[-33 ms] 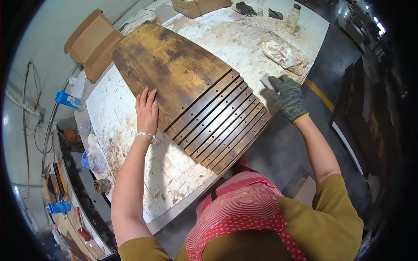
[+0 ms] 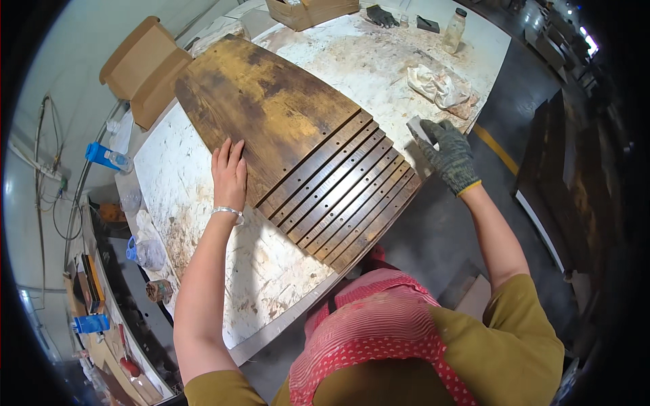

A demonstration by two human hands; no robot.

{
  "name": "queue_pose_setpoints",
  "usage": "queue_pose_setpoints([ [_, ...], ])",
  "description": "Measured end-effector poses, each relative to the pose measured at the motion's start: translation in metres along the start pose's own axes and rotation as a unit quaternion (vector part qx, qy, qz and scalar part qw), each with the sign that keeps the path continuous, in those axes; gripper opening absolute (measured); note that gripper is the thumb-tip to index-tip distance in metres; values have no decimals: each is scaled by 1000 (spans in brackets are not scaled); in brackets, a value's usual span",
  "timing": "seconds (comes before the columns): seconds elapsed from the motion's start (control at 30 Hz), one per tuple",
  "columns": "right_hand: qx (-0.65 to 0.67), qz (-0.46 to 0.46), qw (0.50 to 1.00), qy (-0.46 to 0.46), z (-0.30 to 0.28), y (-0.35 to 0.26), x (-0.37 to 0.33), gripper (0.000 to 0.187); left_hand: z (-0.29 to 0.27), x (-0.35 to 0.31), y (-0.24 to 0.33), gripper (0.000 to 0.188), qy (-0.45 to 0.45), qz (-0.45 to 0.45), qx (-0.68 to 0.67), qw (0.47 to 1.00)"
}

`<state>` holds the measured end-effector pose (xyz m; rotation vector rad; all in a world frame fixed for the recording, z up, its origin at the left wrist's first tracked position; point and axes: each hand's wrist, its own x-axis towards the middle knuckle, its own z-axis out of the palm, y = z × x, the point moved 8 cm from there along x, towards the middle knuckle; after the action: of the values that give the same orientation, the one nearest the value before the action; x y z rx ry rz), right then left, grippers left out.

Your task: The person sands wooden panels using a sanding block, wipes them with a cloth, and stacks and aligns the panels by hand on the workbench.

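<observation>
A stack of dark brown wooden boards [image 2: 271, 101] lies slantwise on the worktable, stepped so that each lower one shows a strip with small holes at the near right end. My left hand [image 2: 229, 177], bare with a bracelet at the wrist, rests with fingers spread on the top board's left edge. My right hand [image 2: 447, 154], in a grey-green knitted glove with a yellow cuff, grips a small pale grey block [image 2: 416, 126]. That hand is just off the right corner of the stack. The block's underside is hidden.
The white, stained worktable [image 2: 271, 291] bears a crumpled cloth [image 2: 440, 86], a glass bottle [image 2: 454, 31], a dark glove [image 2: 382, 15] and a cardboard box [image 2: 311, 10]. An open carton [image 2: 145, 68] stands far left. More dark boards [image 2: 562, 183] are stacked at right.
My right hand and the pale block have shifted very slightly, the hand turning a little at the wrist. My left hand and the boards look the same.
</observation>
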<state>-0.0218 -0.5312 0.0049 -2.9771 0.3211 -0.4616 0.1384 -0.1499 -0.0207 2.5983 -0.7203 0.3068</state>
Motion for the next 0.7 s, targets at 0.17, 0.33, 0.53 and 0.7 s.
queue_pose_setpoints([
  [0.17,508,136,850,-31,25,-14,-36,45,1,-1,-3,42,-6,-17,-11,1000],
  [0.33,575,-1,802,-164,49,-92,-86,54,-2,-4,-10,46,-31,11,-64,997],
  [0.53,408,-95,863,-282,22,-205,-134,54,-47,-89,-30,39,31,-92,-251,963],
  [0.7,465,-82,842,-262,32,-250,-124,52,-51,-230,-55,34,53,-296,-311,902],
])
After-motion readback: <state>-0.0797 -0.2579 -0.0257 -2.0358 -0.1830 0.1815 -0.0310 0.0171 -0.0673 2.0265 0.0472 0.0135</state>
